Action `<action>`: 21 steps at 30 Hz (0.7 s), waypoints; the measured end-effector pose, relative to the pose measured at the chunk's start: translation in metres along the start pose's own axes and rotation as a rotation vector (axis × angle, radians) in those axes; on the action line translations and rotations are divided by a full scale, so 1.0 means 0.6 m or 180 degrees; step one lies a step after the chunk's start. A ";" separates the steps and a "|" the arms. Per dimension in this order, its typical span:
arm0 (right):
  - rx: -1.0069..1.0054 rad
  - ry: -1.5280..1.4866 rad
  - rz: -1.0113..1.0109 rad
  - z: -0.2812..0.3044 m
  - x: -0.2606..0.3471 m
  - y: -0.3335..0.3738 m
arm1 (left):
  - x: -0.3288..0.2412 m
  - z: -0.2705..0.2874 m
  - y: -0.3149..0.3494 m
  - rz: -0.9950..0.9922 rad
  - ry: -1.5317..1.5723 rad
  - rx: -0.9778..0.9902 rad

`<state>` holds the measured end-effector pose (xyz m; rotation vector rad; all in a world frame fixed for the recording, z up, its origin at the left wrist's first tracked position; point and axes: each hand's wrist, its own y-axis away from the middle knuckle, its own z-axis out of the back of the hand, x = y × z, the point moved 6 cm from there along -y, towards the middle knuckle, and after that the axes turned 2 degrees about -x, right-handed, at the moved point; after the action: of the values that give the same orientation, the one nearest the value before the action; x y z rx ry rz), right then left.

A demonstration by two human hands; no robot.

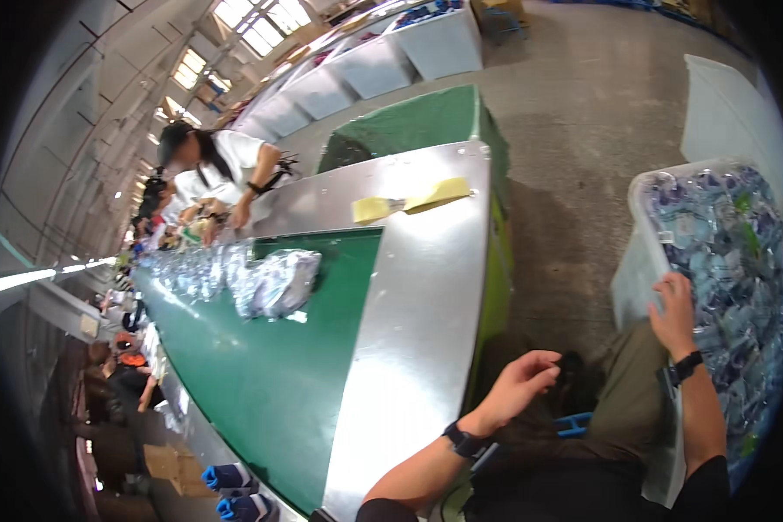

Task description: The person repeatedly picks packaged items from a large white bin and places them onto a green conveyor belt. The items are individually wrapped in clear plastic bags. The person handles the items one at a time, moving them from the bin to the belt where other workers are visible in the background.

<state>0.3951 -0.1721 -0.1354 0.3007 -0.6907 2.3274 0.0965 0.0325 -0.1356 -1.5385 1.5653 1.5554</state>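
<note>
My left hand point(529, 381) is above my lap with its fingers pinched together. At its fingertips is a small black object point(569, 369) whose kind I cannot make out. My right hand point(673, 315) lies at the near-left rim of a white plastic bin point(632, 287), its fingers apart and grasping nothing that I can see. Clear plastic bags point(713, 235) with bluish and purple contents fill the bin.
Left of me runs a green conveyor belt point(322, 365) with a metal edge point(409, 322) and yellow tape point(418, 201). Clear-bagged items point(277, 283) lie on the belt. A co-worker point(222, 170) stands beyond. Behind the belt's end is a green-covered container point(409, 126); white bins point(370, 68) line the back.
</note>
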 end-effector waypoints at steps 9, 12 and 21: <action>-0.0044 -0.0072 -0.0179 -0.017 -0.024 0.009 | 0.017 0.004 -0.011 -0.0066 0.0015 0.0060; -0.0101 -0.0101 -0.0159 -0.021 -0.027 0.009 | 0.017 0.003 -0.012 -0.0055 -0.0053 0.0060; -0.0144 -0.0181 -0.0173 -0.026 -0.036 0.010 | 0.005 0.001 -0.008 -0.0089 -0.0032 0.0034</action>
<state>0.4067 -0.1793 -0.1590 0.3618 -0.7527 2.2560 0.0998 0.0332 -0.1400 -1.5381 1.5378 1.5348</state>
